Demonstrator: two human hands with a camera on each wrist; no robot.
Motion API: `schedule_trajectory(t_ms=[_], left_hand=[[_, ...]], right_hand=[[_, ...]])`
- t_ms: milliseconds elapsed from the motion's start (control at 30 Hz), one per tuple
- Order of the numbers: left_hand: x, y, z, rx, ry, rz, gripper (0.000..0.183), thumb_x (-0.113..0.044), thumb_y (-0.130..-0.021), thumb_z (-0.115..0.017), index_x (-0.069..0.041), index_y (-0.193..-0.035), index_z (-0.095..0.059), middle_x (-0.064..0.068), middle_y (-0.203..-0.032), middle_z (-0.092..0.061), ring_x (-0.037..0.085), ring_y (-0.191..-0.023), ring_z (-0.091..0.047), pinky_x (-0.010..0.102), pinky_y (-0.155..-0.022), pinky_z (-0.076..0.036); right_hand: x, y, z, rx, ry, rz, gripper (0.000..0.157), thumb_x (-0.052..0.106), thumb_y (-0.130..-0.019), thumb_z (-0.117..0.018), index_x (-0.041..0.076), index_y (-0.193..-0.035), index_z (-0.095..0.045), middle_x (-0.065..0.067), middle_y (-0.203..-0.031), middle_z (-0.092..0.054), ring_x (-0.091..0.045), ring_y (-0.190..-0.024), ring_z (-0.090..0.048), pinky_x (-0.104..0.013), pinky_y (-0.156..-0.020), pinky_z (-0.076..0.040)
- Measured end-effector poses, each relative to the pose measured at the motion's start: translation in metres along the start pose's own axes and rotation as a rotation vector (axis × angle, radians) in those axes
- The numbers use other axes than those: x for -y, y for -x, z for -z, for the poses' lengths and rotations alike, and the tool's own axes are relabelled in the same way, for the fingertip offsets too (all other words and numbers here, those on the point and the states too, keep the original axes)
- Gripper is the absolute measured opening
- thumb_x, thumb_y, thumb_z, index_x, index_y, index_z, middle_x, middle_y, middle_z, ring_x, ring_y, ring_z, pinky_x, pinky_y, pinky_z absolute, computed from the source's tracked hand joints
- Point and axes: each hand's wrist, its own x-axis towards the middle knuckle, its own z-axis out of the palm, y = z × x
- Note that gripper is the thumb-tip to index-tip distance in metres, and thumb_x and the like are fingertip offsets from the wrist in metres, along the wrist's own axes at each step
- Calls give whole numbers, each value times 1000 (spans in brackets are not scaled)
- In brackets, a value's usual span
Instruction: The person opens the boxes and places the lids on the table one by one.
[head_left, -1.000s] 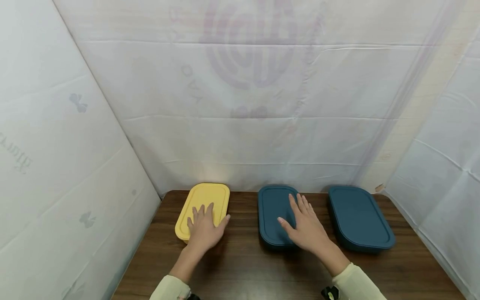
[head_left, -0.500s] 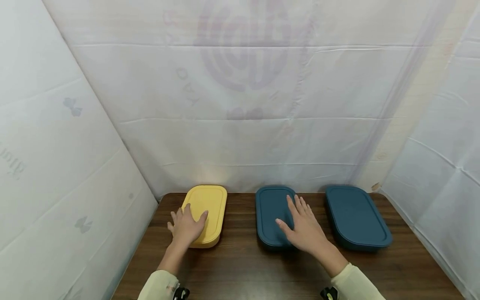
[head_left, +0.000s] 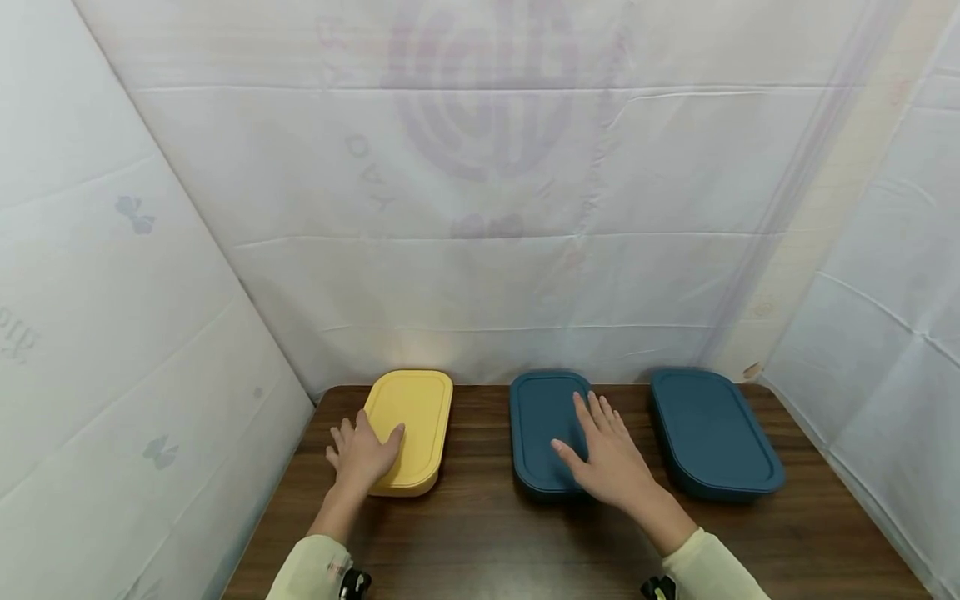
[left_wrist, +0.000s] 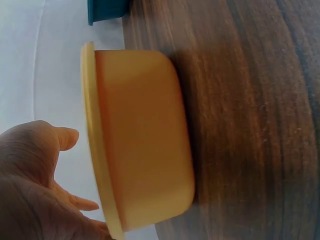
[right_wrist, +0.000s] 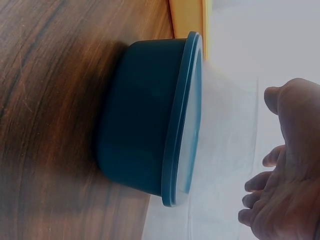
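A yellow lidded food container [head_left: 414,425] sits at the left of the table, its plain side [left_wrist: 140,135] facing me in the left wrist view. My left hand [head_left: 360,457] is over its left edge, thumb above the lid and fingers spread past the far-left rim. The middle container is dark blue with a matching lid [head_left: 546,433]. Above its right side hovers my right hand [head_left: 615,458], fingers straight and thumb stretched out. In the right wrist view a gap shows between that hand [right_wrist: 290,175] and the blue container [right_wrist: 140,115].
Another dark blue lidded container [head_left: 716,433] stands at the right of the brown wood-grain table [head_left: 480,550]. White sheeting [head_left: 465,283] rises right behind the table and along both sides.
My left hand has shifted left, from over the middle of the yellow lid to its left edge. My right hand stays over the middle blue container. The head view has turned slightly.
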Motion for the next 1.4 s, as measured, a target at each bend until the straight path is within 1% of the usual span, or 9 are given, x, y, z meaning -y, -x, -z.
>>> schedule_trajectory(t_ms=[100,200,367,467,567,733,867,1167,1400], left_hand=[[4,1,-2,18,-7,18,99,-57,-92,-48,10,-150,-5,40,-152,-1,58,-139,10,74,-105,0],[5,3,-3,23,-12,25,101,-56,-92,-48,13,-148,0,40,-152,1,59,-139,8,74,-106,-3],[7,5,-5,7,-42,7,104,-55,-92,-49,16,-146,3,41,-151,1,58,-139,5,73,-106,-7],[8,6,-6,2,-77,-6,103,-56,-93,-49,17,-146,0,42,-151,-2,58,-139,0,71,-108,-10],[9,7,-6,-13,-99,-17,102,-57,-93,-49,18,-146,-3,42,-150,-6,58,-138,-6,70,-108,-13],[12,7,-5,-40,-114,-25,102,-57,-92,-50,18,-146,-7,41,-150,-12,58,-136,-16,69,-108,-17],[13,7,-5,-54,-124,-21,103,-59,-91,-50,17,-146,-9,40,-149,-15,58,-134,-21,68,-108,-19],[15,6,-5,-60,-122,-14,105,-61,-90,-51,17,-146,-9,40,-148,-17,58,-133,-23,67,-108,-19],[13,8,-6,-67,-123,-18,103,-61,-91,-51,17,-146,-11,40,-148,-19,57,-132,-25,67,-108,-21]], right_hand=[[1,0,-1,6,3,1,85,65,-92,-44,18,-156,-12,-14,-161,-8,-36,-149,-4,-59,-116,-11],[1,0,-2,17,14,-4,86,67,-92,-42,20,-156,-10,-13,-162,-6,-34,-149,-3,-58,-117,-10],[3,1,-2,2,5,1,86,67,-92,-42,18,-156,-12,-14,-161,-8,-35,-149,-5,-58,-117,-11],[4,2,-2,0,-6,6,86,66,-92,-43,17,-156,-13,-16,-161,-9,-36,-149,-6,-59,-116,-11],[5,2,-2,14,-7,-3,85,66,-92,-42,18,-156,-12,-15,-161,-9,-34,-149,-5,-57,-117,-11],[8,2,-3,18,-3,0,85,66,-92,-42,17,-156,-12,-15,-161,-9,-34,-149,-6,-57,-117,-12],[9,1,-5,10,-5,10,85,64,-93,-44,16,-156,-14,-16,-160,-10,-35,-149,-7,-58,-117,-13],[14,-1,-8,0,1,33,84,62,-93,-46,13,-155,-18,-18,-160,-14,-35,-148,-10,-58,-116,-16],[19,-2,-9,32,5,37,85,66,-93,-42,15,-155,-16,-15,-161,-10,-34,-149,-11,-55,-118,-15]])
